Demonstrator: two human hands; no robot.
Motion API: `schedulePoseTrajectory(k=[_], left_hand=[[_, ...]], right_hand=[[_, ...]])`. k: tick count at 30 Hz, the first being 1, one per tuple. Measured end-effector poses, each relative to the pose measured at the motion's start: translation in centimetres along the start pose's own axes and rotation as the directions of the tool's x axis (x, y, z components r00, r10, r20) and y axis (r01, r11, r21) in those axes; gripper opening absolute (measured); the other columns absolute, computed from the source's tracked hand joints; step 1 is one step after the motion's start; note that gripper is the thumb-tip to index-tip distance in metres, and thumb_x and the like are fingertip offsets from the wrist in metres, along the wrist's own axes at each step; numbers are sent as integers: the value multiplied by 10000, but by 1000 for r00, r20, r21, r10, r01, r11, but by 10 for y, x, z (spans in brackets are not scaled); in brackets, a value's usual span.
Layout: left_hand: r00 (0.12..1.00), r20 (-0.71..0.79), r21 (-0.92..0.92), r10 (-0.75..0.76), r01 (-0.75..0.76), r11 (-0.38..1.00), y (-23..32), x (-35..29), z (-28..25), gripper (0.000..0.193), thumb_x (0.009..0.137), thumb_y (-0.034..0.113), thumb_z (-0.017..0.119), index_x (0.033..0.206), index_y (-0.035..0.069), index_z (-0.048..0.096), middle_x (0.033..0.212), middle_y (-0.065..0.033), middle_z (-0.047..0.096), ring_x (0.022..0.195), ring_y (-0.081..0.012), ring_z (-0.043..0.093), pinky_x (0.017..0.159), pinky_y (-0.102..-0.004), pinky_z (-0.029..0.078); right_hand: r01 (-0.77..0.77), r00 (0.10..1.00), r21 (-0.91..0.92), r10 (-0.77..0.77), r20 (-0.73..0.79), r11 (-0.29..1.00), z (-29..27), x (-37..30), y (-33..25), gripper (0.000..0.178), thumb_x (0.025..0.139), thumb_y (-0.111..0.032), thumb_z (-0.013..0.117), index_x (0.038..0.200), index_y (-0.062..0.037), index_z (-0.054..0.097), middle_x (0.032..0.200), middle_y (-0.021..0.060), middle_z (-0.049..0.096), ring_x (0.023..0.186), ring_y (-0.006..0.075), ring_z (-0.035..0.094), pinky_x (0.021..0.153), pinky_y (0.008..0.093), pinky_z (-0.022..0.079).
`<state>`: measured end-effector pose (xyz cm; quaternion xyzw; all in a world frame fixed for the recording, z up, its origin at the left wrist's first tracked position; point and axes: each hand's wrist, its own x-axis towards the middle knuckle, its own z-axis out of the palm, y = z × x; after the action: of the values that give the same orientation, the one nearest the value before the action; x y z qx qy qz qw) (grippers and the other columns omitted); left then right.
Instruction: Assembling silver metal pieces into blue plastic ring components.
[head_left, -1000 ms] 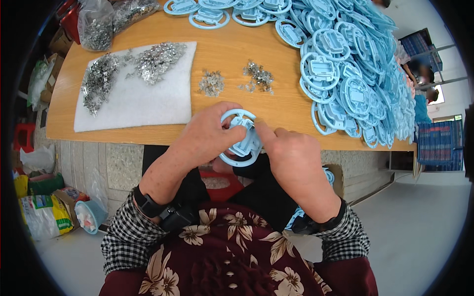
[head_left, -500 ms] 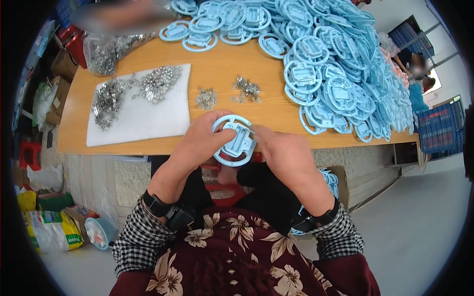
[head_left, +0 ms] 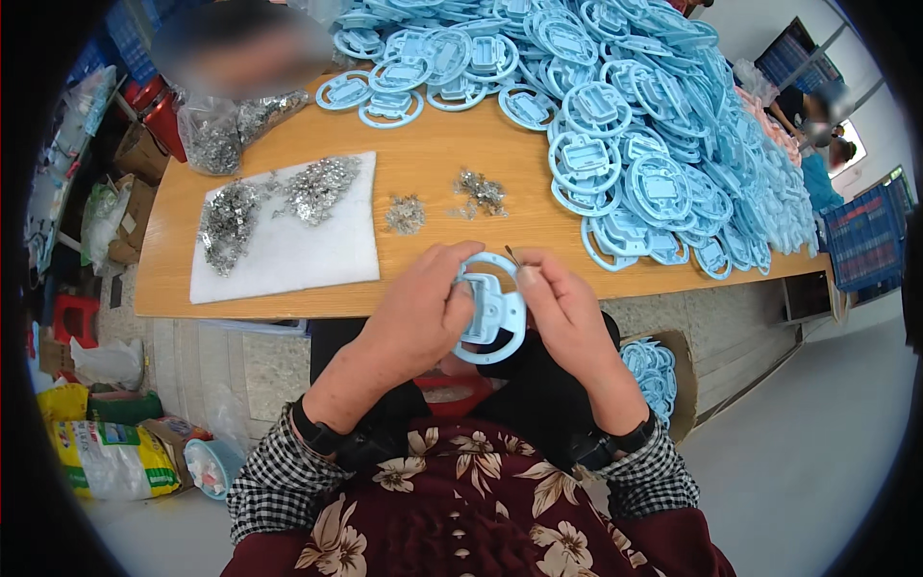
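Observation:
My left hand (head_left: 415,300) is closed on the left rim of a light blue plastic toy steering wheel (head_left: 514,313), thumb pressed over its moulded centre. The wheel is held tilted just off the table's near edge. A thin dark metal tool (head_left: 511,256) sticks up from the pinched thumb and fingers of my right hand (head_left: 569,313), beside the wheel's upper right rim. Most of the tool is hidden in the fingers, so its kind does not show. Beyond my hands lie two small heaps of metal pieces, one paler (head_left: 406,214) and one darker (head_left: 480,192).
A white foam sheet (head_left: 288,274) at left bears larger heaps of metal pieces (head_left: 229,229). Matching blue wheels (head_left: 663,188) are piled high at right. A clear bag of metal pieces (head_left: 212,139) stands at far left, near another person. A cardboard box (head_left: 685,380) of blue parts sits below.
The wheel has turned in my left hand and shifted right and nearer. My right hand has drawn back a little, its tool now pointing up and away from the wheel's centre.

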<state>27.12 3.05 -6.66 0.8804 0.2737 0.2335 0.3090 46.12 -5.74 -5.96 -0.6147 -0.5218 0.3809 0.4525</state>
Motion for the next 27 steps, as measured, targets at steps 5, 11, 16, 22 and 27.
schedulePoseTrajectory(k=[5, 11, 16, 22, 27], left_hand=[[895, 271, -931, -353, 337, 139, -8, -7, 11, 405, 1086, 199, 407, 1437, 1, 447, 1167, -123, 634, 1020, -194, 674, 858, -320, 577], [944, 251, -963, -214, 265, 41, -13, -10, 18, 498, 1053, 288, 526, 1458, 12, 434, 1155, -90, 633, 995, -157, 673, 823, -281, 580], [943, 241, -966, -231, 256, 35, -10, -7, 22, 512, 1048, 302, 533, 1465, 22, 432, 1181, -94, 637, 1021, -152, 664, 814, -267, 576], [918, 281, -959, -279, 264, -100, -8, 0, 27, 475, 1037, 287, 544, 1433, 32, 478, 1269, -137, 627, 1047, -192, 662, 843, -305, 576], [908, 254, -967, -333, 247, -65, -10, -1, 34, 461, 1033, 301, 545, 1407, 35, 507, 1300, -139, 614, 1033, -195, 659, 873, -320, 566]], right_hand=[[153, 983, -103, -163, -87, 983, 11, -11, 5, 170, 1016, -128, 554, 1151, -44, 613, 696, 76, 617, 608, 159, 626, 577, 304, 491], [211, 962, -182, -236, -134, 961, 32, -10, 9, 264, 953, -48, 616, 1212, -65, 663, 817, 138, 698, 666, 286, 691, 605, 366, 536], [389, 874, -352, -461, -150, 851, 35, -3, 17, 346, 889, -11, 645, 1228, -76, 672, 872, 150, 703, 694, 294, 691, 592, 365, 542], [414, 859, -568, -512, -14, 711, 29, -13, 19, 408, 834, -36, 687, 1240, -74, 666, 850, 127, 694, 683, 277, 682, 587, 365, 537], [522, 836, -400, -546, 62, 753, 32, -14, 12, 467, 779, -160, 795, 1214, -56, 662, 819, 104, 682, 649, 255, 663, 574, 355, 524]])
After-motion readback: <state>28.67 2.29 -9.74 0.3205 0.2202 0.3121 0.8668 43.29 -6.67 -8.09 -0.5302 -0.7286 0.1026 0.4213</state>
